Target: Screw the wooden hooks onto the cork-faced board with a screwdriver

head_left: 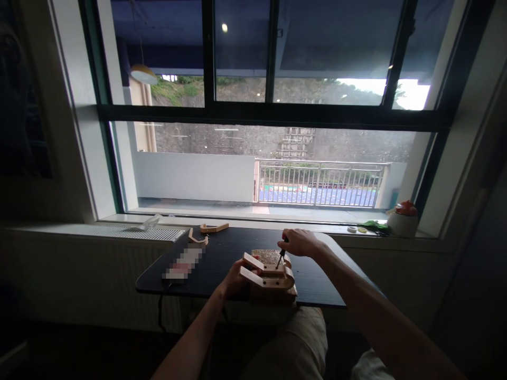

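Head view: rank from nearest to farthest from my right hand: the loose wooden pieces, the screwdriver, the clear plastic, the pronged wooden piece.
1. Screwdriver: in your right hand.
2. Pronged wooden piece: at the screwdriver's tip.
3. Loose wooden pieces: left, on the table.
4. Clear plastic: farther left, past the table.

Your left hand (233, 281) and right hand (300, 243) are both bare, and your 2 forearms (362, 298) are uncovered as far as they show, slim at the wrists and wider toward the elbows. You wear loose, pale trousers (307, 332), beige or greyish in this dim light, the cloth softly creased and rounded over 1 knee, with deep shadow hiding part of it.
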Available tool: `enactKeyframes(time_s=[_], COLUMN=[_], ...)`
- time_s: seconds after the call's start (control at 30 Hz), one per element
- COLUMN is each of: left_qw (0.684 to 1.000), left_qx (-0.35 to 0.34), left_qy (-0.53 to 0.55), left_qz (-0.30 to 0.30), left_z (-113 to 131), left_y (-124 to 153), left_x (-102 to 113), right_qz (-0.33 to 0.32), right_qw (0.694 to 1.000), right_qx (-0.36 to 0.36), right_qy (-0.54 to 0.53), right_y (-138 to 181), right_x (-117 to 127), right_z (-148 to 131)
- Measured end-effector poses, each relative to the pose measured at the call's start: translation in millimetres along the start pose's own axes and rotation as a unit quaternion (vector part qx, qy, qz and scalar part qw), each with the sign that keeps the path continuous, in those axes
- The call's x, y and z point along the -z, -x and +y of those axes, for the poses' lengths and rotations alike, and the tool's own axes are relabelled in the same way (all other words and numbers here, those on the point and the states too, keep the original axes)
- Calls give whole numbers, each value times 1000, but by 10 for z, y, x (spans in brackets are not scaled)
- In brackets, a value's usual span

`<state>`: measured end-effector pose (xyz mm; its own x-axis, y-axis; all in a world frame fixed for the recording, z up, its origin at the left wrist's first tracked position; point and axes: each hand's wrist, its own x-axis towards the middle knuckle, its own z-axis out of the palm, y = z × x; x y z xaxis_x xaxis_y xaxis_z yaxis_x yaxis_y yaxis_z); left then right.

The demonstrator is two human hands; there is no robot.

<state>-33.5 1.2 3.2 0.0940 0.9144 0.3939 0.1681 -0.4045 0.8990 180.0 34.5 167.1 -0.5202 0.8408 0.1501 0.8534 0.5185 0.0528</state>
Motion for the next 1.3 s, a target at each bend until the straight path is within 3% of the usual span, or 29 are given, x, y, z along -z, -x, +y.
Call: enactKeyframes(time_s=[0.17,0.5,1.3], left_qw=[1000,1000,1000], left_qx=[2,3,24], left_qy=[-1,3,3], left_qz=[-1,-4,17], left_z=[-20,27,181], left_y=[-6,2,39], left_x=[7,15,-6], right_qz=[-5,23,27], right_qw=[999,1000,999], right_qx=[43,-21,-13], right_qy=[-11,-5,-17], right_y=[-18,-56,-83], right_x=[-15,-187,-226], right_z=[-10,-116,-108])
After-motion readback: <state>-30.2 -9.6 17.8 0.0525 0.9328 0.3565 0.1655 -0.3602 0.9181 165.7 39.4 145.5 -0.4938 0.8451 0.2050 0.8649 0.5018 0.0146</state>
